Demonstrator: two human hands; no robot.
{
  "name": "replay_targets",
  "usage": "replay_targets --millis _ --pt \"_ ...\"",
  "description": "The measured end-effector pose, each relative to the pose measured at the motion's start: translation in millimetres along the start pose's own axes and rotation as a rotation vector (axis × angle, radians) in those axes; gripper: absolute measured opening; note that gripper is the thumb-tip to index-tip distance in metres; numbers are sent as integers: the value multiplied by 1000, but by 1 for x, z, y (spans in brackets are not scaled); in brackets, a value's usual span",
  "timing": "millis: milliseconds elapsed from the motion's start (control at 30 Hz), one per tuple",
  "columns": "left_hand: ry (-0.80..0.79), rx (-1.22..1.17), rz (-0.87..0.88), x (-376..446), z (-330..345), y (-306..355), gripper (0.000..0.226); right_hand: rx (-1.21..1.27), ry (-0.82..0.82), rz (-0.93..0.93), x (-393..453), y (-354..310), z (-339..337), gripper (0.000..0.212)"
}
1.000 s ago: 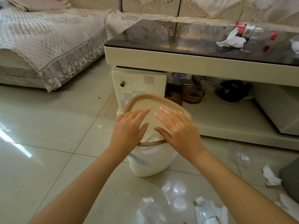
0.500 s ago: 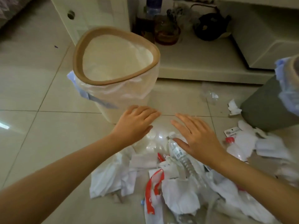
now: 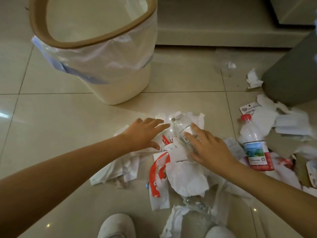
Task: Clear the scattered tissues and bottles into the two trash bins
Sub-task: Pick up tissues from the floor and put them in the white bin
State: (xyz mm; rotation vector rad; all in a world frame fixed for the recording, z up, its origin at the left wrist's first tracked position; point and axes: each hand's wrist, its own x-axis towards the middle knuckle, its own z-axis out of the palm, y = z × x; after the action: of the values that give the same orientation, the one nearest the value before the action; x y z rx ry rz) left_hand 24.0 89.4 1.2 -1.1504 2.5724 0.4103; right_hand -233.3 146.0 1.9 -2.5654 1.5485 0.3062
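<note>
— Fingers (image 3: 157, 124)?
— Your left hand (image 3: 144, 134): straight, together, over tissues (image 3: 187, 176). Your right hand (image 3: 211, 148): spread on the clear bottle (image 3: 181, 129).
— Location?
— Floor (image 3: 51, 126), before the cream bin (image 3: 109, 71).

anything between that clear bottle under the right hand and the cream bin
Nothing visible does. The clear bottle lies on the tissue pile under the right hand; only bare tile floor separates it from the cream bin, whose lined mouth is open. The left hand is beside that path.
</note>
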Motion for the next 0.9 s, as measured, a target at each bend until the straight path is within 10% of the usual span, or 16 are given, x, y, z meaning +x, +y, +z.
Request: replay_targets --millis 300,467,600,900 --pt "13 -137 -10 28 -15 19 79 198 143 172 5 40 -18 69" --pt "10 -1252 -318 72 -58 64 75 365 242 322 -18 60 -28 72" --pt "-48 -1669 -369 111 -83 113 79 525 335 375 -32 65 -41 73" --pt "119 -1515 -410 144 -85 133 84 746 153 789 -75 146 -9 85"
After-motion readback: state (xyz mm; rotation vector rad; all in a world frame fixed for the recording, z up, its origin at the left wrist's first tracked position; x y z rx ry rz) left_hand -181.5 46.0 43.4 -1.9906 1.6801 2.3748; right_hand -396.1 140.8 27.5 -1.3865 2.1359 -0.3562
